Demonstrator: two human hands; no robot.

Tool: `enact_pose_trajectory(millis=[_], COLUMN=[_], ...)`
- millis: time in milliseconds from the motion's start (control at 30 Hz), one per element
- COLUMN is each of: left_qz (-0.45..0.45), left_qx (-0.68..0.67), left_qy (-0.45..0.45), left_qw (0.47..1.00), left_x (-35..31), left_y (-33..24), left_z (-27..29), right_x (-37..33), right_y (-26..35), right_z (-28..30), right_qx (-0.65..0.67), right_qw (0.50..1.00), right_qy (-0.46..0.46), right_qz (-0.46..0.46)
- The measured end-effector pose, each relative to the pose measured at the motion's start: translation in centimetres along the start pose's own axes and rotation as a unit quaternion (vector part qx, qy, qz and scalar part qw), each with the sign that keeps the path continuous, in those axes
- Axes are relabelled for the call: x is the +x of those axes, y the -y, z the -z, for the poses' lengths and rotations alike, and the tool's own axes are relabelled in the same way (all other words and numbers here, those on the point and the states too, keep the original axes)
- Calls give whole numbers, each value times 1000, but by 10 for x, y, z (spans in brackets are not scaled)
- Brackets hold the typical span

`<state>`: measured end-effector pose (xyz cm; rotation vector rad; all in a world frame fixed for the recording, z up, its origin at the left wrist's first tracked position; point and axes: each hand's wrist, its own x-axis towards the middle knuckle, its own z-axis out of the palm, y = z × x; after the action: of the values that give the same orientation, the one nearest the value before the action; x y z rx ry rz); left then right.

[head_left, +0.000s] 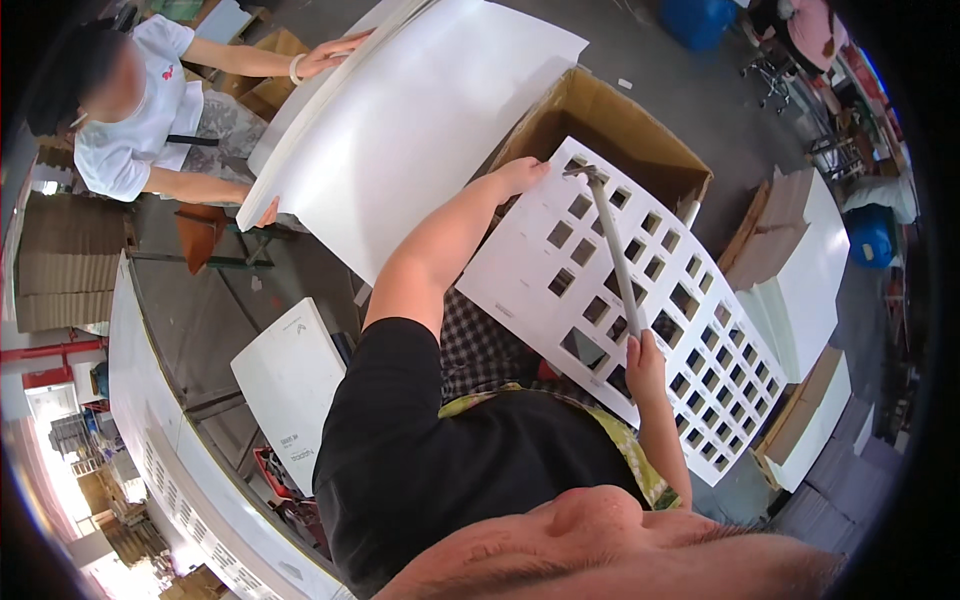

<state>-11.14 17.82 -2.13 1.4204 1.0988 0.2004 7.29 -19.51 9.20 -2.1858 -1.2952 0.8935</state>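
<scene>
A large white sheet (517, 258) with rows of cut-out rectangular holes lies tilted in front of me, partly over an open cardboard box (648, 142). My left hand (520, 176) is closed on its far left edge. My right hand (646, 368) is wrapped round the long pale handle of a hammer (616, 250). The dark metal head of the hammer is over the holes at the sheet's far corner, near my left hand. Whether the head touches the sheet I cannot tell.
At the far left a person in a white shirt (135, 110) holds large plain white sheets (420, 110) with both hands. Stacks of white board (800, 250) stand at the right. A white flat box (292, 385) lies to my left, beside a long white-topped table (150, 370).
</scene>
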Motion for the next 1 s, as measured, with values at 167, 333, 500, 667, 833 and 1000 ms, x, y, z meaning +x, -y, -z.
enact_pose_trajectory(millis=[167,333,500,667,833,1000], left_qz=[-87,-85,-14,30,41,64], left_qx=[55,-6,-90,-124,-85,-150], left_qy=[-59,-68,-32,-1,-5,-9], left_qw=[993,994,995,992,996,987], left_x=[1,1,3,3,4,-1], left_y=[19,18,15,6,1,-3], left_z=[-3,-6,-7,1,0,1], right_x=[5,-11,-7,-16,-12,-14], right_y=[2,21,-3,5,-6,9], right_z=[-12,8,-19,-5,-30,-8], right_qx=[-37,74,-71,70,-80,36], right_qw=[999,995,997,995,993,997], right_qy=[2,-47,2,-59,-67,-65], right_qz=[18,46,6,27,51,38])
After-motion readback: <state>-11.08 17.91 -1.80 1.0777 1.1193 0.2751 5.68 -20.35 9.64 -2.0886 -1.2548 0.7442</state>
